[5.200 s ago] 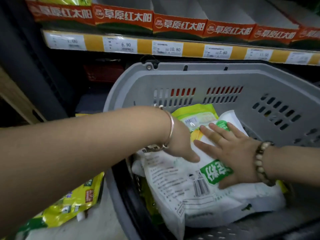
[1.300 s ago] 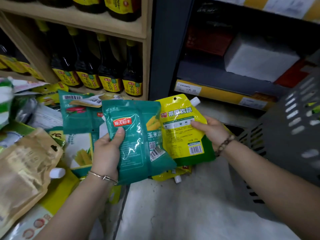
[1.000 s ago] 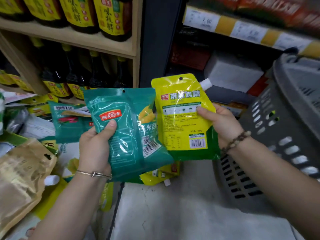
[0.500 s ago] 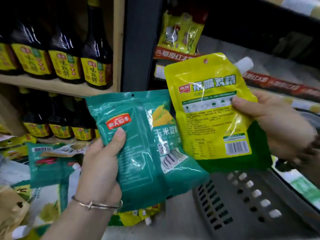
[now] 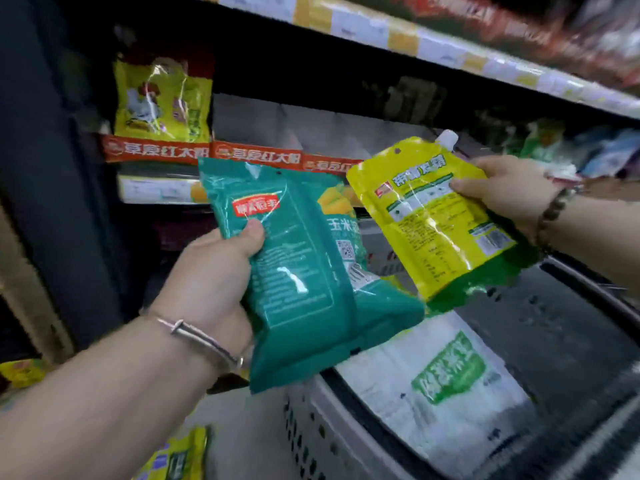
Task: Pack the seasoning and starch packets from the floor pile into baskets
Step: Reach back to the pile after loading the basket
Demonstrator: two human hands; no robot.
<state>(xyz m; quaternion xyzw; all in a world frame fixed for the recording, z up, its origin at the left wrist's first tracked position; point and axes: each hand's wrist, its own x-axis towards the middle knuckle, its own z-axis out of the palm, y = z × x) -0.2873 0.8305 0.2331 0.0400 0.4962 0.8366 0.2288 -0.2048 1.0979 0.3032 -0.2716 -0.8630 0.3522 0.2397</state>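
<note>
Left hand [image 5: 211,282] grips the teal packet [image 5: 304,271] by its left edge, thumb on the front, packet tilted over the basket's near-left rim. Right hand [image 5: 509,192] pinches the yellow pouch [image 5: 433,216] at its right edge, above the basket [image 5: 346,438]. A white packet [image 5: 443,393] lies inside the basket, below both.

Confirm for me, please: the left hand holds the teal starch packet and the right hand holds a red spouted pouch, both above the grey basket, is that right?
Not quite: in the head view the spouted pouch in the right hand is yellow, not red. The left hand does hold the teal starch packet, both above the grey basket.
</note>
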